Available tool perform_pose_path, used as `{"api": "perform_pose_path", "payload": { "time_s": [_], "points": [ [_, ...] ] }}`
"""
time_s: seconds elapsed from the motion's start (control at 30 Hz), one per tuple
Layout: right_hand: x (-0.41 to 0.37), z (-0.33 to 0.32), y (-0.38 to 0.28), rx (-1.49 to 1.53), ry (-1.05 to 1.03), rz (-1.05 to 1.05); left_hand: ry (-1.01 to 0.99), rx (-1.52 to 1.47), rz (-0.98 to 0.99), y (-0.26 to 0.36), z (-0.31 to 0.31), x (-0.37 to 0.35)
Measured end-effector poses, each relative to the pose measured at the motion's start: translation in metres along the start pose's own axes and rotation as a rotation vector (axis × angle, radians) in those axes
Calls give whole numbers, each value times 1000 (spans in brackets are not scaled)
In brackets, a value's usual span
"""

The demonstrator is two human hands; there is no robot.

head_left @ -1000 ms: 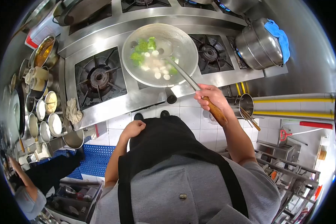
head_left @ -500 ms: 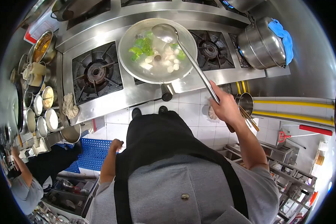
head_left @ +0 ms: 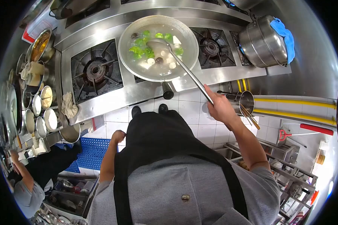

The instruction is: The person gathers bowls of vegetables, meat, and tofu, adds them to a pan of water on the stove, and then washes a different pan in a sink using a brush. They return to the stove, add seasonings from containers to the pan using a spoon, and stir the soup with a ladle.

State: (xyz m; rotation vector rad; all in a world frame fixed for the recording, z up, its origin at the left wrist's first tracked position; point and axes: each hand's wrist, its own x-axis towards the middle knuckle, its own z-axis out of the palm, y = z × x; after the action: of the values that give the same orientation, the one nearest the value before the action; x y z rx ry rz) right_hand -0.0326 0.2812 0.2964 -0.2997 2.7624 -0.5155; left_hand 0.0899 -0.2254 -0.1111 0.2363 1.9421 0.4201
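Observation:
My right hand is closed around the long steel handle of a ladle. Its bowl is partly sunk in cloudy, bubbling liquid inside a large wok on the stove. Green broccoli floats on the left and upper side, with pale pieces and a dark round piece nearer the front. The wok's dark-ended handle points toward me, untouched. My left hand hangs low beside the black apron, fingers curled in, with nothing visible in it.
Bare burners flank the wok, left and right. A steel pot with a blue cloth stands at right. Seasoning bowls line the left side, near a crumpled rag. A co-worker is at lower left.
The ladle's bowl has gone from above the wok's far side down into the liquid, toward me. My right hand has shifted slightly left and lower. The floating pieces have moved about.

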Motion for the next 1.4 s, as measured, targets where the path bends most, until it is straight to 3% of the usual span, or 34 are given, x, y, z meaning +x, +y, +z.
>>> {"api": "perform_pose_path", "payload": {
  "time_s": [0.03, 0.1, 0.2, 0.23, 0.27, 0.37, 0.4, 0.47, 0.5, 0.6, 0.63, 0.67, 0.7, 0.77, 0.87, 0.93, 1.0, 1.03, 1.07, 1.1, 1.13, 1.17, 1.3, 1.4],
  "points": [
    [-1, 0, 0, 0, -2, -1, -1, -2, -1, -5, 3, 0],
    [-6, -3, -3, 8, 63, 4, 273, 414, 301, -7, 5, -8],
    [-16, -19, -19, 47, 50, 35, 270, 386, 327, -23, 22, -2],
    [-17, -18, -18, 47, 50, 35, 135, 33, 103, -48, 46, 22],
    [-18, -15, -14, 86, 33, 9, 122, 27, 99, -67, 67, 39],
    [-13, -16, -16, 140, -42, 58, 250, 434, 487, -82, 90, 60],
    [-9, -17, -17, 154, -107, 130, 247, 437, 489, -81, 91, 60],
    [-4, -4, -8, 100, -41, 54, 67, 188, 174, -75, 89, 61],
    [-1, 2, -4, 42, 22, -24, 78, 142, 120, -71, 85, 57],
    [17, 10, -8, -184, -8, 61, 116, -115, 150, -77, 83, 65],
    [21, 11, -6, -183, -7, 60, 106, -325, 203, -77, 74, 65],
    [27, 11, -4, -223, 21, 55, 44, -790, 301, -51, 49, 43],
    [33, 10, -3, -263, 48, 48, 186, -459, 325, -82, 76, 64],
    [44, 8, -4, -269, 53, 75, 495, 263, 238, -1, 17, -13],
    [54, 12, -4, -241, 84, 119, 326, 172, 80, 18, 3, -24],
    [56, 18, -7, -209, 108, 124, 340, 243, 104, 26, -2, -37],
    [51, 25, -13, 122, 146, 127, 356, 314, 127, 15, 7, -30],
    [51, 31, -9, 330, 186, 29, 279, 415, 192, -15, 30, -5],
    [50, 20, -15, 329, 185, 23, 202, 516, 258, -31, 41, 9],
    [48, 1, -28, 766, -9, 217, 205, 515, 255, -25, 38, 2],
    [44, -12, -37, 1196, -216, 418, 262, 280, 174, -12, 33, -15],
    [42, -16, -38, 1340, -188, 397, 317, 45, 93, -1, 28, -27],
    [37, -28, -36, 1488, -261, 444, 297, 111, 13, 15, 16, -41],
    [31, -33, -47, 1303, -193, 435, 366, 164, 53, 18, 13, -44]
  ]
}}
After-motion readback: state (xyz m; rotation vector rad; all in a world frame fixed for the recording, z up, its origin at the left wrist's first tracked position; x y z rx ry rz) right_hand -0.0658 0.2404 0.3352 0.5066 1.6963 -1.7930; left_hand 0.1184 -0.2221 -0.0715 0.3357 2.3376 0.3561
